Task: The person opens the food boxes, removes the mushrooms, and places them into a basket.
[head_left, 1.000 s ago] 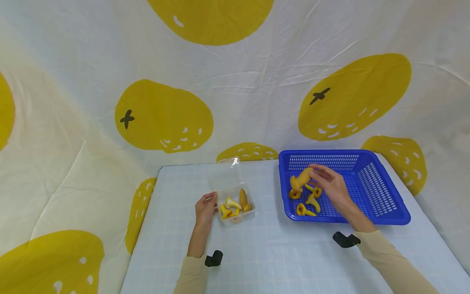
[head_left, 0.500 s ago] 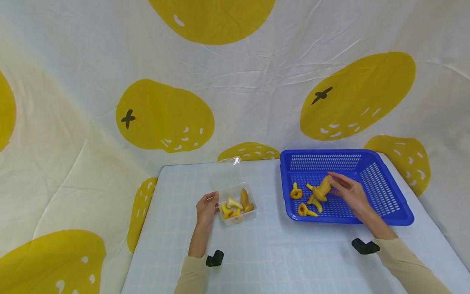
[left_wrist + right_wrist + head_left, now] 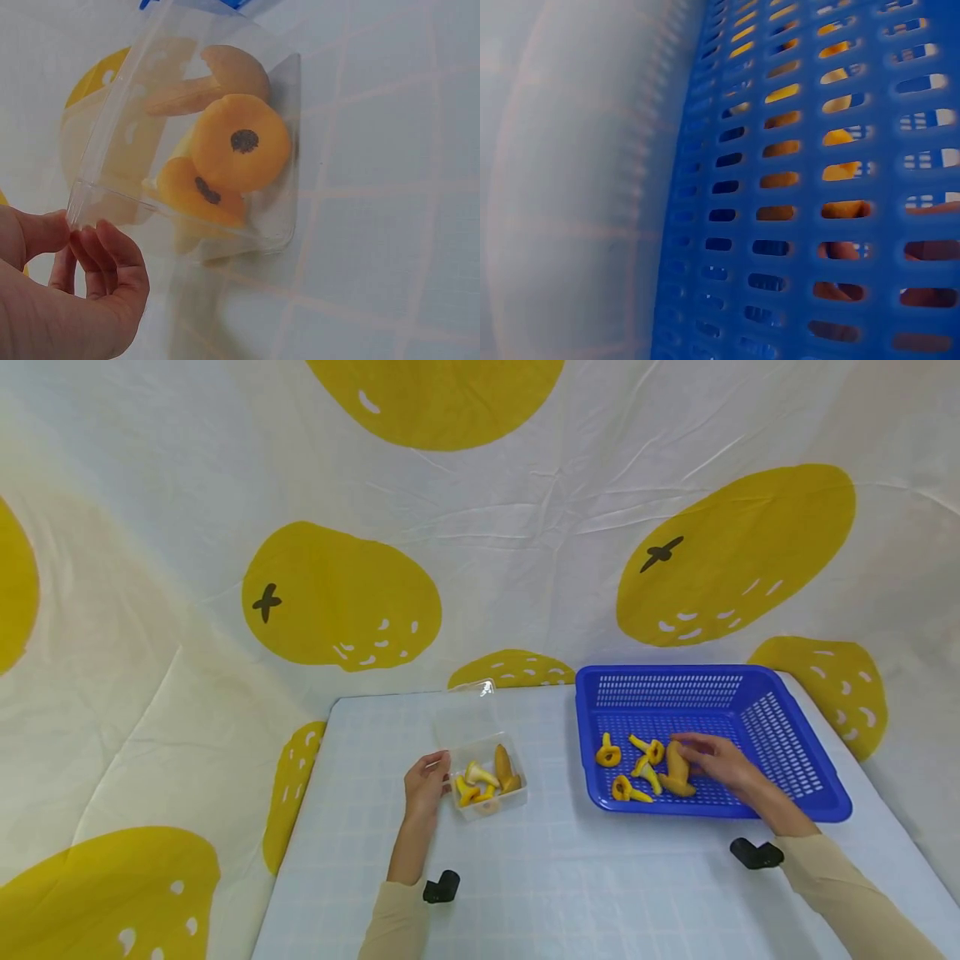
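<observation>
My right hand (image 3: 722, 763) grips the brown, thick-stemmed mushroom (image 3: 677, 770), now lowered at the near side of the blue plastic basket (image 3: 667, 681), seemingly all but set down; my left hand (image 3: 426, 783) pinches the clear plastic box (image 3: 477, 750).

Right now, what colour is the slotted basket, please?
The basket is blue, clearest in the head view.

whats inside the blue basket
In the head view, the blue basket holds four small yellow mushrooms and a larger tan mushroom, which the right hand grips. The hand covers some floor beneath it, so anything there can't be seen.
</observation>
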A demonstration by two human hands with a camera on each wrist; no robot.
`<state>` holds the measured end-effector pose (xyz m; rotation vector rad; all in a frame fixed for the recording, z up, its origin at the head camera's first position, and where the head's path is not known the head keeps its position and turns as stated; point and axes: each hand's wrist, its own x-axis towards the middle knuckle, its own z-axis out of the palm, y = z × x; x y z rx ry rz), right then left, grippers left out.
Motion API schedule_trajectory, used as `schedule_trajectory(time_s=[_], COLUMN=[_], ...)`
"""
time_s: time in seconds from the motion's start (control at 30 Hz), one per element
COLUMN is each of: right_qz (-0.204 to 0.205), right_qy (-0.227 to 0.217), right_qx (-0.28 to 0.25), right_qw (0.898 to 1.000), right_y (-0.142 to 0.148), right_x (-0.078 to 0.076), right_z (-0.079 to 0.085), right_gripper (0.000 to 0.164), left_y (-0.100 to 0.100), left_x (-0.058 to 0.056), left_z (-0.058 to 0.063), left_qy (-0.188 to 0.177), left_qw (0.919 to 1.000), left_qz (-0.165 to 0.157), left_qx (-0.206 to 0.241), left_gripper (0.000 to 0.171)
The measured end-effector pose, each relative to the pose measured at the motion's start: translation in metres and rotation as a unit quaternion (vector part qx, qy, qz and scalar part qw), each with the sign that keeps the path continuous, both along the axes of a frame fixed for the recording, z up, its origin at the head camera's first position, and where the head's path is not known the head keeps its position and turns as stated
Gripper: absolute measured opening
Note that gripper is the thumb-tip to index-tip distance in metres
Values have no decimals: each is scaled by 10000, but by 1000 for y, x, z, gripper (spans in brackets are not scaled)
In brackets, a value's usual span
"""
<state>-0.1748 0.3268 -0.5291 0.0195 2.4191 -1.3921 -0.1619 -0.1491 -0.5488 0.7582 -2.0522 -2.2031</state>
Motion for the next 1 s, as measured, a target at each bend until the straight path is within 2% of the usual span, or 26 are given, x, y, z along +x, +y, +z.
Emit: schedule_trajectory(time_s=[0.17,0.4,0.67,0.83,1.0], right_qz=[24,-15,-8,-116,-178], right_qy=[-368,-222,497,1090,1493], right_qx=[399,868,1430,1406,1393], right_qw=[9985,9960,9885,9840,9788], right_y=[3,4,-2,-12,-27], right_x=[-4,-7,-6,-4,-5], right_z=[-1,-6,-5,7,20], right_gripper=[47,39,36,30,26], left_y=[3,4,1,1,3], left_x=[1,1,1,0,5], left_z=[2,3,4,4,5], left_qy=[-68,-31,-27,-78,186], left_qw=[10000,10000,10000,9999,9998], left_qz=[-29,1,-85,-100,-2], left_qx=[-48,-54,-28,-49,-51], left_gripper=[27,27,30,30,21])
